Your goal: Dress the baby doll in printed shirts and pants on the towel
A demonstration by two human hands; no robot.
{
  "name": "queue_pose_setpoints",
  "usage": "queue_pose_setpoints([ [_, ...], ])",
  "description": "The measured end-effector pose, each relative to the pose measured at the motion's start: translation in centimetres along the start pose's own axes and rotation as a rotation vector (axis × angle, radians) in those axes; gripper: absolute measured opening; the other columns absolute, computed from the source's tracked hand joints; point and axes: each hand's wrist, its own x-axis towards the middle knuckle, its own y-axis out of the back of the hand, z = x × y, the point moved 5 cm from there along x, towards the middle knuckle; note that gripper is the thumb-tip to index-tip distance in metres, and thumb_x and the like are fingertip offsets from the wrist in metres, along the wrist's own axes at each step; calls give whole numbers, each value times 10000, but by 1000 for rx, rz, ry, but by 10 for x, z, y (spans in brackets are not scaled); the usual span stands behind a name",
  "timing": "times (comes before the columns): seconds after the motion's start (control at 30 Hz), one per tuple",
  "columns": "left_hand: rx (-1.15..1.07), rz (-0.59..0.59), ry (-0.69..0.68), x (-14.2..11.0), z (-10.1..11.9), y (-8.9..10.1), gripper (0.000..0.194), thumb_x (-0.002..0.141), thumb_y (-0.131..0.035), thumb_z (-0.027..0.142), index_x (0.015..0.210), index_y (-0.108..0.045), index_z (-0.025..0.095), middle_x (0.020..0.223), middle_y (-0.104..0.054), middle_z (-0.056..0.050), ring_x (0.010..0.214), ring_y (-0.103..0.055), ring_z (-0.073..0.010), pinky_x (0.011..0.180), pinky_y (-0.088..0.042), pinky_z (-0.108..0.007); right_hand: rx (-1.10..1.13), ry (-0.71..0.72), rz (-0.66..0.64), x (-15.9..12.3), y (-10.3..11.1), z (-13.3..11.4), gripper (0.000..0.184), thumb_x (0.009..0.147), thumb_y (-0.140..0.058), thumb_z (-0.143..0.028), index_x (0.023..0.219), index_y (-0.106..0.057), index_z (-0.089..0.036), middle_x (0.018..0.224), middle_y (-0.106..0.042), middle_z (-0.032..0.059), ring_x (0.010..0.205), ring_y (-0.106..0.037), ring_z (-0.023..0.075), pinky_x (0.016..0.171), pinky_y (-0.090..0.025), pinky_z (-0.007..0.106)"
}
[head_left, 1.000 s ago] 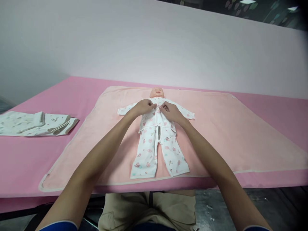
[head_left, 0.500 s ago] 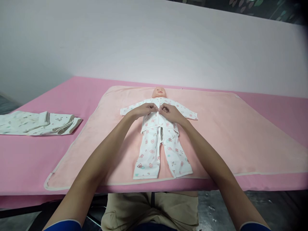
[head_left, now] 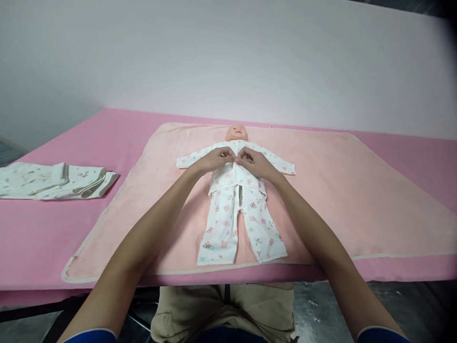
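A baby doll (head_left: 237, 133) lies on its back, head toward the wall, in a white printed jacket (head_left: 235, 177) and matching trousers (head_left: 223, 228). My left hand (head_left: 218, 159) and my right hand (head_left: 254, 162) meet over the chest, at the jacket's front opening. Fingertips of both hands are pinched on the jacket's front edges, nearly touching each other. Any fastener between them is too small to make out. The sleeves stretch out to both sides, and the trouser legs point toward me, slightly apart.
Beneath the doll a peach blanket (head_left: 339, 200) with a pale border is spread over the pink table cover (head_left: 32, 238). Folded white clothes with brown trim (head_left: 82, 181) lie at the left. A pale wall (head_left: 228, 57) rises behind the table.
My view has tilted slightly, so the scene sits a little higher. Both hands stay pinched at the jacket front, with only small finger shifts. The doll lies as before.
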Motion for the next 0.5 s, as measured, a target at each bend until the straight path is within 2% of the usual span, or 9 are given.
queue_pose_setpoints([
  [0.07, 1, -4, -3, 0, 3, 0, 128, 879, -755, 330, 920, -761, 209, 879, -651, -31, 752, -524, -152, 695, -374, -279, 16, -7, 39, 1, 4, 3, 389, 965, -730, -632, 950, -653, -251, 795, -537, -23, 750, -438, 170, 752, -374, 317],
  [0.17, 3, 19, 34, 4, 7, 4, 156, 891, -774, 369, 904, -751, 215, 851, -636, -26, 695, -501, -145, 669, -357, -289, 30, -27, 116, 7, 12, 11, 448, 965, -715, -692, 960, -636, -251, 850, -587, -13, 769, -468, 171, 762, -401, 318],
  [0.27, 54, 88, 95, 18, 10, 8, 284, 872, -820, 386, 731, -655, 202, 727, -578, -26, 628, -450, -142, 647, -313, -308, 21, -90, 165, 22, 18, 23, 465, 1025, -605, -711, 958, -625, -250, 895, -640, 6, 796, -509, 184, 766, -425, 327],
  [0.4, 80, 182, 139, 41, 8, 7, 494, 869, -802, 364, 571, -437, 216, 577, -394, -2, 572, -332, -132, 632, -244, -326, -19, -160, 128, 43, 18, 34, 434, 987, -680, -652, 872, -608, -240, 831, -607, 12, 781, -507, 190, 720, -418, 329],
  [0.5, 75, 205, 142, 51, 2, 5, 492, 861, -795, 348, 578, -414, 216, 576, -365, 6, 582, -319, -129, 629, -237, -321, 15, -173, 85, 49, 16, 38, 417, 961, -722, -629, 862, -606, -240, 770, -522, -11, 741, -465, 176, 703, -385, 327],
])
